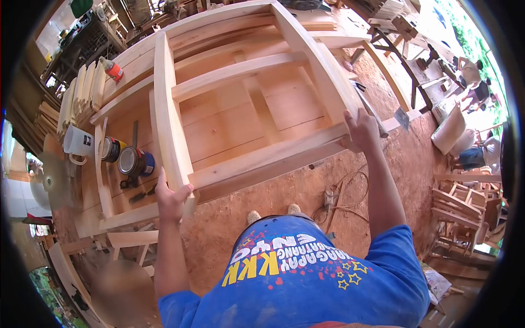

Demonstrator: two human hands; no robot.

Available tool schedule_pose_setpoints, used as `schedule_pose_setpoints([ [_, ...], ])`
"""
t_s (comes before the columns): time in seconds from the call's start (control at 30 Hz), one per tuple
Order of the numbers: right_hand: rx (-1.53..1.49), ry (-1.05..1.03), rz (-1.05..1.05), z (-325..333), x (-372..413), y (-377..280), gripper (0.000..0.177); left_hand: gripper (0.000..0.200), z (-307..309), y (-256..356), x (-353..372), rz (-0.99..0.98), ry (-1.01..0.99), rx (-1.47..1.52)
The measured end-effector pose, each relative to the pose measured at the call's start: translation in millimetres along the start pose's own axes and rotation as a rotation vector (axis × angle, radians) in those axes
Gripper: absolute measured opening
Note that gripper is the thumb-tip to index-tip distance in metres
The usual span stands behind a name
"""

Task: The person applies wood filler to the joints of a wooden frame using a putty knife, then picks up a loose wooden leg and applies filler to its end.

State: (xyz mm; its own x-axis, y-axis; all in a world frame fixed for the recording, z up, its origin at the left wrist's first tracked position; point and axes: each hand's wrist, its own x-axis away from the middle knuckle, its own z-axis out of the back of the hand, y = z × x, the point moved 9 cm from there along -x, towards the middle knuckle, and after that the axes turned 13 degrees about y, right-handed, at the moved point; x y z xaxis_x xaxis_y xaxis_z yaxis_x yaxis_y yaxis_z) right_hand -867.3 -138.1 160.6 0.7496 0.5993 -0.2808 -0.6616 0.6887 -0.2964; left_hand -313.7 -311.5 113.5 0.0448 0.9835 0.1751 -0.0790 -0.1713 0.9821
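Observation:
A pale wooden frame point(240, 78) with a crossbar lies tilted over a larger wooden panel structure point(210, 117) in front of me. My left hand point(173, 198) grips the frame's near left corner, thumb on the top side and the other fingers partly hidden. At the near right corner, my right hand point(361, 129) wraps round the wood where a side rail meets the near rail. A hand saw point(372, 108) lies just beyond the right hand. To the left of the frame are an open paint can point(129, 160) and a second tin point(112, 148).
A white plastic pitcher point(78, 141) and a red-labelled bottle point(114, 70) stand at the left, near stacked wooden slats point(82, 93). A cable point(350, 194) lies on the dirt floor. Wooden pieces point(462, 205) and sacks point(451, 130) are at the right, with people point(471, 72) farther off.

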Motion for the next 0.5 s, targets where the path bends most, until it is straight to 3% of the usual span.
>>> schedule_pose_setpoints([
  [0.17,0.017,0.019,0.095,-20.8,-32.9,-2.7,0.064,0.090,-7.7,-2.0,-18.3,-0.020,0.043,-0.002],
  [0.33,0.029,0.016,0.087,-26.6,-35.3,5.7,0.068,0.067,-13.4,-5.4,-25.5,-0.071,-0.064,-0.039],
  [0.5,0.018,0.068,0.207,-51.7,-50.3,22.5,0.073,0.065,-10.8,-9.5,-28.7,-0.114,-0.038,-0.052],
])
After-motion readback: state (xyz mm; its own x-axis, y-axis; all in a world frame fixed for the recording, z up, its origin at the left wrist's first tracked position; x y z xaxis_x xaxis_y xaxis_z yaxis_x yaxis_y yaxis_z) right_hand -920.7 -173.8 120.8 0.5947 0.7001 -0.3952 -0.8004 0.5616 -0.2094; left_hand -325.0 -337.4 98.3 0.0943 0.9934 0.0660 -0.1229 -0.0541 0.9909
